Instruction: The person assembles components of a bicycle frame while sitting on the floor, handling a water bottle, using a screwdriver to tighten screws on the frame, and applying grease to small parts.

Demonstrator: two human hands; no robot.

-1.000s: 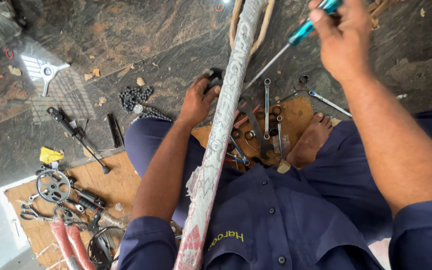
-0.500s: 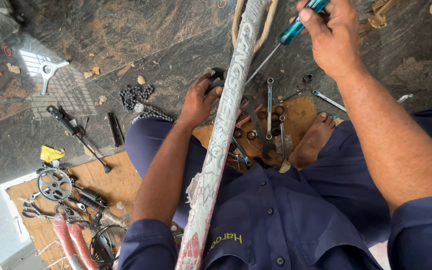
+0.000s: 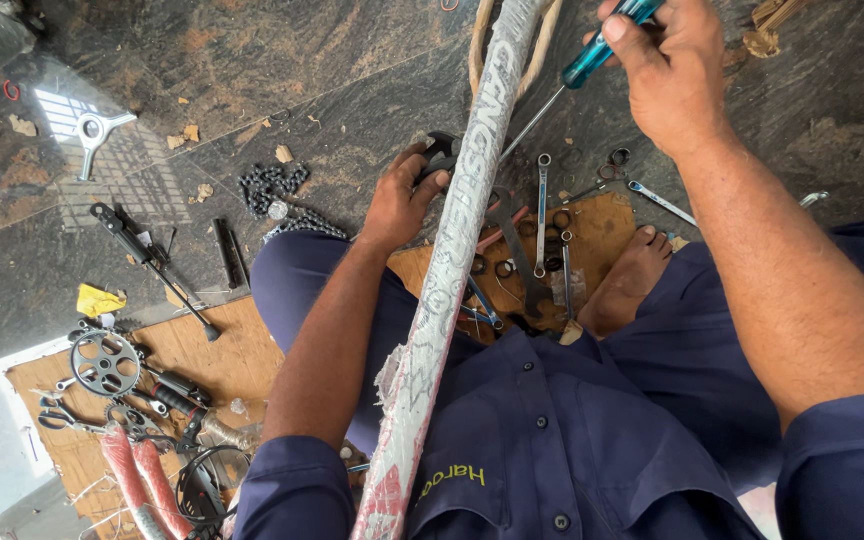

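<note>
Screwdriver (image 3: pixel 592 62), blue-handled, is being clamped in the right hand (image 3: pixel 674 75); left hand (image 3: pixel 404 200) is closing on a black part (image 3: pixel 442 153) beside the wrapped frame tube (image 3: pixel 457 250); steadying both aids control

We see a dark navy work shirt (image 3: pixel 592 440) with short sleeves ending above the elbows; a row of dark buttons runs down its front; yellow stitched lettering sits on the chest; matching navy trousers (image 3: pixel 302 280) cover the legs; one bare foot (image 3: pixel 627 285) shows; both forearms are bare, apparently without watch or rings.
</note>
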